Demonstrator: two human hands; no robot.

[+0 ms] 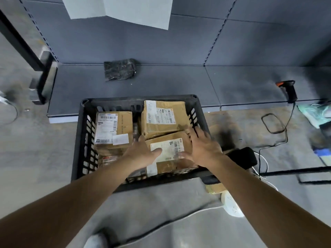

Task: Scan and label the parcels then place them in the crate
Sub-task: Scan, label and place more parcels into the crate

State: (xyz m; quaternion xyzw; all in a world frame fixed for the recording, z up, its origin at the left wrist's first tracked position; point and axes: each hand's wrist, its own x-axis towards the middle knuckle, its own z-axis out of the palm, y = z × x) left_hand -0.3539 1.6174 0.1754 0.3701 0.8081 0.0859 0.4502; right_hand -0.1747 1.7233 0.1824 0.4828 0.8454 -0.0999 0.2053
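- A black crate stands on the floor, its far end against the front edge of a low grey shelf.
- 3 cardboard parcels show on top of the load in the crate, and more packages lie partly hidden under them.
- The near parcel sits in the crate's near right part, slightly skewed, with its far edge touching the back parcel.
- The left parcel lies flat in the left half, apart from both hands, with white labels facing up.
- The left hand rests on the near parcel's left edge. Its fingers are stretched out and spread, and its thumb lies across the white label.
- The right hand lies over the same parcel's right edge. Its fingers are fanned out straight toward the crate wall, and its thumb touches the label's right end.
- Neither hand curls round anything; the parcel sits between the 2 flat palms, though motion blur softens the fingertips.
- A scanner with an orange tip stands on the shelf far to the right, well apart from the crate. Its cable loops on the floor.
- A crumpled black bag lies at the back of the shelf.
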